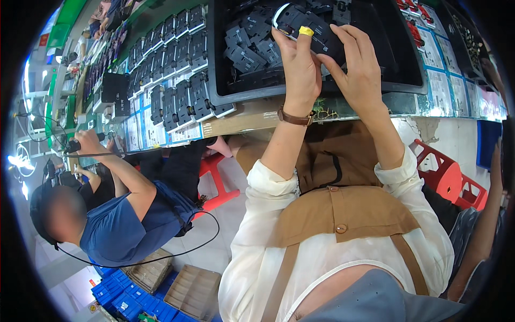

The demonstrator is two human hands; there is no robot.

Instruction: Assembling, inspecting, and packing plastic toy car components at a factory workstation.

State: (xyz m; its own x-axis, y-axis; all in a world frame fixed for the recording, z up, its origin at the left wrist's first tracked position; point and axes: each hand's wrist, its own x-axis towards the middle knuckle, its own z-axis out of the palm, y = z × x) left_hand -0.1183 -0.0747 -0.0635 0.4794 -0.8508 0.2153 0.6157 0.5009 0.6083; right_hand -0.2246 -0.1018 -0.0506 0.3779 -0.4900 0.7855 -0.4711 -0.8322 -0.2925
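My left hand, yellow tape round one finger, grips a toy car by its left end. The car lies with its black underside up, and a white curved edge shows along its left. My right hand has its fingers bent about the car's right end, thumb near its lower edge. Both hands are above a large black bin, which holds a heap of flat black plastic car bases on its left side.
Left of the bin stand rows of toy cars with black undersides showing. Red toy cars lie at the right. A co-worker in a blue shirt sits at the left, holding a dark tool. A red stool is behind right.
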